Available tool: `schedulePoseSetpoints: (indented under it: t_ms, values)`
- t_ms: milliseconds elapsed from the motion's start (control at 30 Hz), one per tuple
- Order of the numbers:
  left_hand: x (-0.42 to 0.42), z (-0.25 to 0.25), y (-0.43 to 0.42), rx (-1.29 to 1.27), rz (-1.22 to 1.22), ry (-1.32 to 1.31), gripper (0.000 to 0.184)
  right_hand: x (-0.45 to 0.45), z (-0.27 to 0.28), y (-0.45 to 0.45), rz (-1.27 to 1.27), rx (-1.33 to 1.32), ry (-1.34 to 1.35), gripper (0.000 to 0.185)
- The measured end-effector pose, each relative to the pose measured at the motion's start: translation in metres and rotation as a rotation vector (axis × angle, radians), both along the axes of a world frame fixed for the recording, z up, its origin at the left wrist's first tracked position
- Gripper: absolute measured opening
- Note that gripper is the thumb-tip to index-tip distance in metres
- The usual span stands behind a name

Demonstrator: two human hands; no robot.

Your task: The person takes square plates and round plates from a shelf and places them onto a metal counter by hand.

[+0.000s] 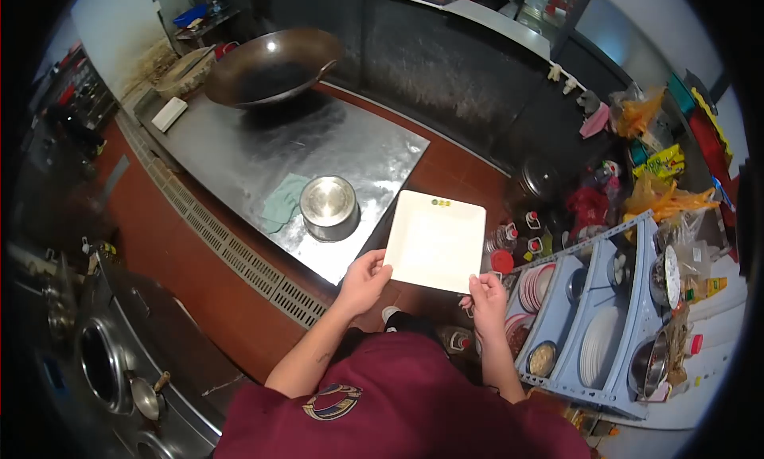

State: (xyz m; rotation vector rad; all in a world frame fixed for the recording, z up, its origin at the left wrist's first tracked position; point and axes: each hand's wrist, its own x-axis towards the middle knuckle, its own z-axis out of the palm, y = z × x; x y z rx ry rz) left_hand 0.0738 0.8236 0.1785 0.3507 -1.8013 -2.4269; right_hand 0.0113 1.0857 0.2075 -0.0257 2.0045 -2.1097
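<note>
A square white plate (435,240) with a small printed mark on its far rim is held up in front of my body. My left hand (367,281) grips its near left corner, thumb on top. At the near right corner, my right hand (485,299) pinches the edge, with the fingers partly hidden beneath. Beyond the plate to the left, an upturned metal pot (329,208) stands on the steel table, touching a pale green cloth (284,203).
The steel table (215,144) carries a large wok (274,65) at its far end. A blue-grey rack (585,300) with stacked plates stands at my right, beside several bottles (504,237). A stove (103,363) with a ladle (147,397) is at lower left. A drain grate (231,248) crosses the floor.
</note>
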Motion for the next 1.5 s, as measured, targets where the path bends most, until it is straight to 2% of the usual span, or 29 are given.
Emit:
schedulePoseSetpoints:
  t_ms: [100,400,700,933,1167,1500]
  values:
    - [0.023,0.009,-0.013,-0.037,0.091,-0.099,0.037,-0.019,0.004,-0.021,0.166,0.000,-0.016,0.015]
    - [0.086,0.016,-0.011,-0.075,0.534,-0.122,0.031,-0.069,0.007,-0.088,0.672,-0.018,-0.086,0.016]
    - [0.149,-0.003,0.056,-0.016,0.993,-0.105,0.029,-0.076,-0.016,-0.142,1.190,0.019,-0.113,0.015]
    - [0.185,0.006,0.125,0.030,1.291,-0.168,0.027,-0.044,-0.024,-0.167,1.497,0.129,-0.036,0.016]
    - [0.196,-0.003,0.145,0.031,1.366,-0.127,0.026,-0.032,-0.029,-0.167,1.591,0.149,-0.021,0.018]
    - [0.222,-0.005,0.107,-0.011,1.210,-0.124,0.026,-0.012,-0.021,-0.166,1.445,0.221,0.039,0.017]
